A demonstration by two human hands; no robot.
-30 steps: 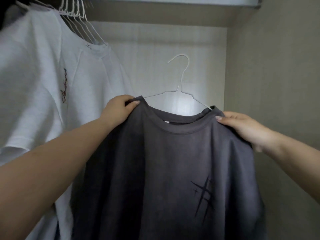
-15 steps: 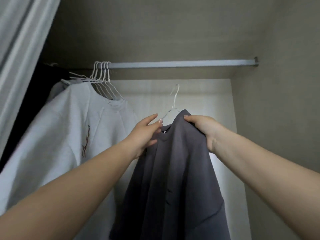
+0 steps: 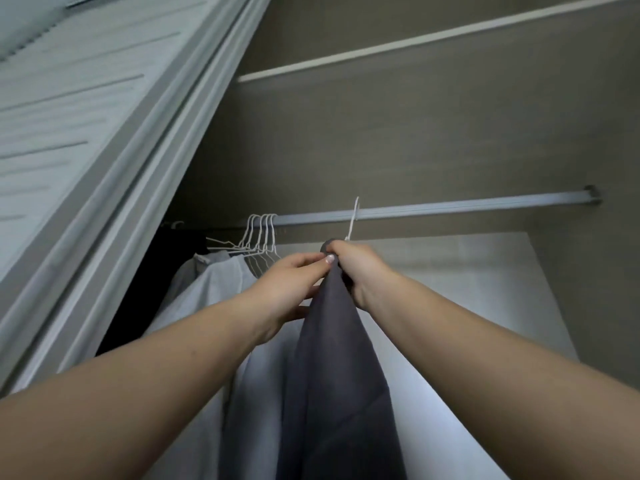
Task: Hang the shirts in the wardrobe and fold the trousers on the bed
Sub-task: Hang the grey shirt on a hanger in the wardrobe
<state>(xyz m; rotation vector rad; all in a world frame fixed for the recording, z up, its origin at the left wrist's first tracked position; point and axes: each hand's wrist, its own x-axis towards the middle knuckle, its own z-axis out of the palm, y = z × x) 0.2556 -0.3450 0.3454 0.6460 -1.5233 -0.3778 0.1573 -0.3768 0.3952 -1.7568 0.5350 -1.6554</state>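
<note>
I hold the grey shirt (image 3: 332, 358) up inside the wardrobe, both arms stretched toward the rail (image 3: 450, 207). My right hand (image 3: 356, 268) is curled round the top of the shirt, bunching the cloth at the collar just under the hanger (image 3: 352, 220). My left hand (image 3: 294, 282) pinches the same bunch from the other side, thumb and fingertips meeting my right hand at the cloth. The shirt hangs edge-on from my hands, falling straight down between my forearms. The white wire hook of the hanger sticks up from my right hand and crosses in front of the rail; I cannot tell whether it is hooked over the rail. To the left, a white shirt (image 3: 221, 282) hangs on the rail beneath a cluster of white hangers (image 3: 261, 237), just beside my left hand. A shelf (image 3: 415, 39) runs above the rail, and the door (image 3: 86, 133) stands at the left.
</note>
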